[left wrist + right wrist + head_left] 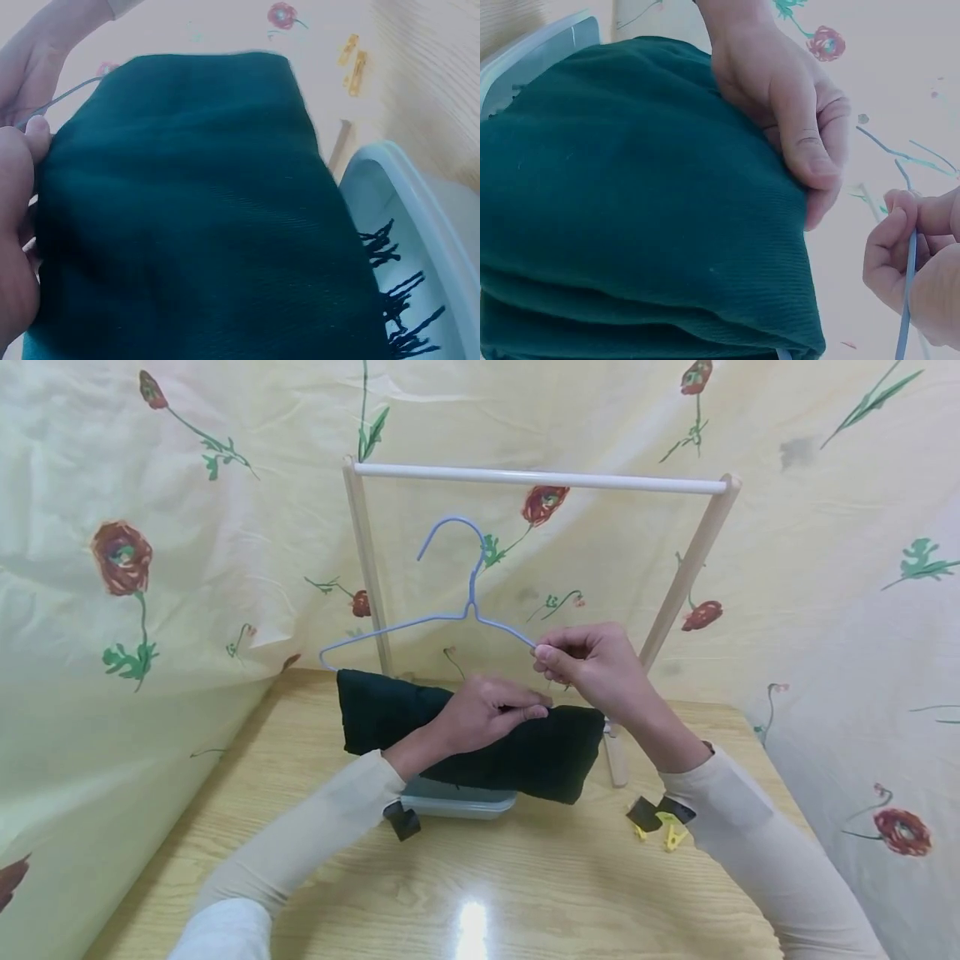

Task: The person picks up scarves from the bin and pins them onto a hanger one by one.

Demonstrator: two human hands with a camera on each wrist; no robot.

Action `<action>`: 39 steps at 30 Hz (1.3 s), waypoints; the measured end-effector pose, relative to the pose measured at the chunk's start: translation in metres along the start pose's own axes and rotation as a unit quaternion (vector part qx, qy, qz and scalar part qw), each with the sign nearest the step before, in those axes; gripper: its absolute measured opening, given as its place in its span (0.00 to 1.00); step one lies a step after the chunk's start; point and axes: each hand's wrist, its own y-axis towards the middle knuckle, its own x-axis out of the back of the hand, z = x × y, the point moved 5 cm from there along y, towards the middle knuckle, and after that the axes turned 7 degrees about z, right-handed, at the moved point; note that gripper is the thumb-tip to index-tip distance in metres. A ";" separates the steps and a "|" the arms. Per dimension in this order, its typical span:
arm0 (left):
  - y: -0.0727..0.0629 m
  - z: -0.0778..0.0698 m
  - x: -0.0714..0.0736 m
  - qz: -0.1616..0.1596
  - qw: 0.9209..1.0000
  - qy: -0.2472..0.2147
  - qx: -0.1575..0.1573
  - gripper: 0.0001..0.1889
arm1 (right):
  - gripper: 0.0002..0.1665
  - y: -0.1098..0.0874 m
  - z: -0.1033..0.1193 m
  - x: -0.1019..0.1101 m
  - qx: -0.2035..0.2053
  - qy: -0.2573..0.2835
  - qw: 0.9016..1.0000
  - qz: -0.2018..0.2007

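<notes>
A dark green scarf (pixel 480 747) hangs folded over the lower part of a blue wire hanger (pixel 427 620), its black fringe (pixel 405 322) down by the bin in the left wrist view. My left hand (pixel 487 714) pinches the scarf's top edge, thumb on the near side. To its right, my right hand (pixel 592 664) grips the hanger's right shoulder wire between thumb and fingers. The hook points up and left, below the rack's bar and apart from it. Cloth hides most of the hanger's bottom wire.
Behind stands a rack with a white bar (pixel 540 477) and wooden legs. Beneath the scarf is a pale blue plastic bin (pixel 461 807). Yellow clips (pixel 673 835) lie on the wooden table (pixel 525 885) near my right sleeve. Flower-patterned cloth (pixel 247 485) walls the back and sides.
</notes>
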 end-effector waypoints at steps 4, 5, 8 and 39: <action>-0.001 0.001 0.000 0.023 0.998 0.040 0.042 0.12 | 0.10 -0.001 -0.001 0.001 -0.001 0.002 1.000 -0.005; -0.001 0.002 -0.001 0.035 0.996 0.051 0.059 0.13 | 0.10 -0.001 -0.001 0.002 -0.001 0.004 1.000 -0.006; -0.002 0.005 -0.001 0.075 0.987 0.081 0.120 0.18 | 0.10 -0.001 -0.002 0.004 0.000 0.008 1.000 -0.009; -0.007 -0.002 0.000 0.019 0.998 0.066 -0.006 0.13 | 0.09 0.000 -0.010 0.005 0.004 0.009 1.000 -0.002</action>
